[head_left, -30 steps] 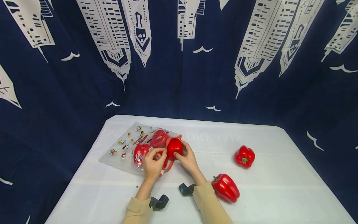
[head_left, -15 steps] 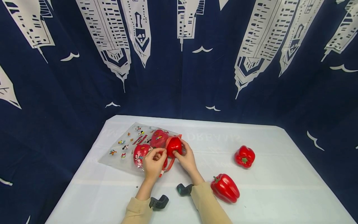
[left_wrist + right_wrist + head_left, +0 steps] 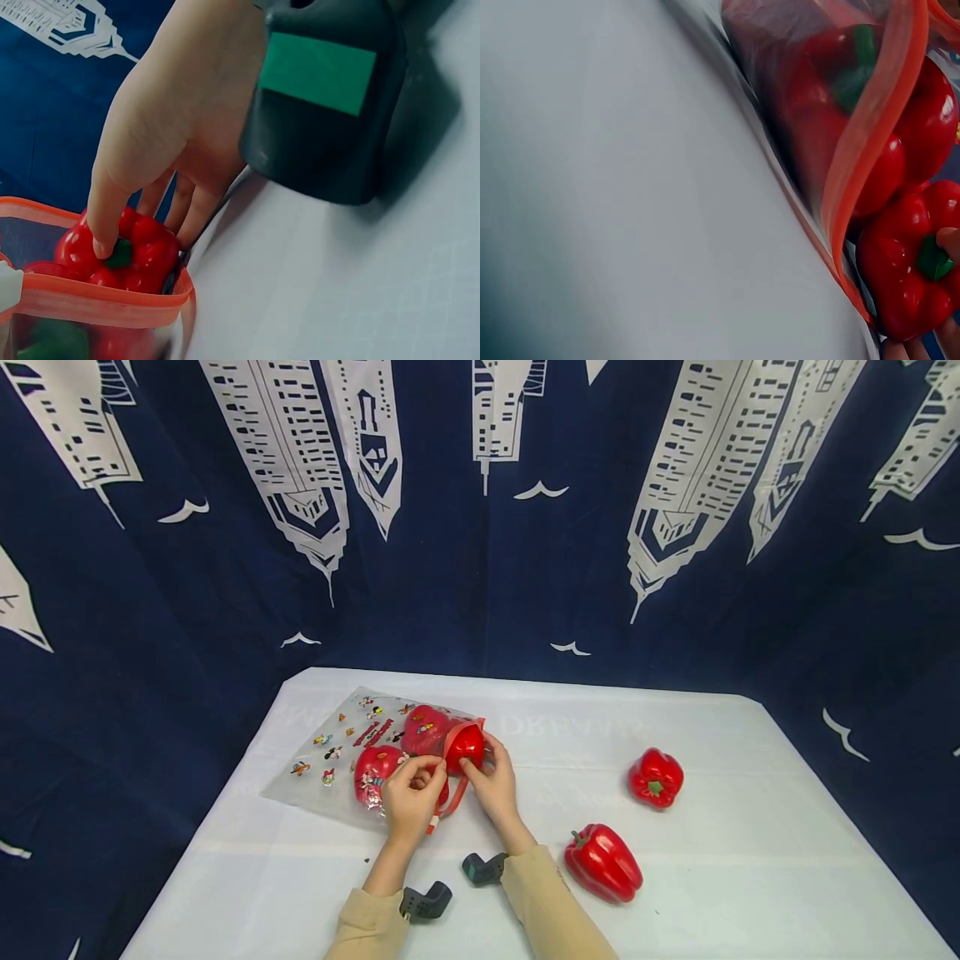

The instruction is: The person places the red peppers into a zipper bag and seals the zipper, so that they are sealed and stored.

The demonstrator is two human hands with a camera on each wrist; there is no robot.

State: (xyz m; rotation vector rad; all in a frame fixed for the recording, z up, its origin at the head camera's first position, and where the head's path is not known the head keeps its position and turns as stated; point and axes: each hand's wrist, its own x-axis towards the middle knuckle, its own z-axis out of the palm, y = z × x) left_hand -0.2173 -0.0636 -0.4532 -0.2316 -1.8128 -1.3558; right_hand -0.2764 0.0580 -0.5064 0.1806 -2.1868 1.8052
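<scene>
My left hand [image 3: 408, 802] pinches the orange-edged rim of a clear zip bag [image 3: 300, 783] printed with small cartoon figures. At the bag's mouth, my right hand [image 3: 498, 789] holds a red bell pepper [image 3: 467, 745] with thumb and fingers. The left wrist view shows that pepper [image 3: 154, 255] partly inside the orange rim [image 3: 112, 294], the right thumb by its green stem. More red bell peppers [image 3: 425, 728] lie inside the bag; one with a green stem [image 3: 853, 86] shows through the plastic in the right wrist view. The left fingertips' exact hold is small and partly hidden.
Two loose red bell peppers lie to the right on the white table [image 3: 750, 827]: one farther back [image 3: 656, 779], one nearer [image 3: 603, 864] beside the right sleeve. Black wrist devices [image 3: 427, 902] jut from both forearms. A navy printed curtain [image 3: 480, 593] hangs behind the table.
My right hand has moved slightly left, pushing the held bell pepper farther into the bag's mouth. My left hand stays in place on the rim.
</scene>
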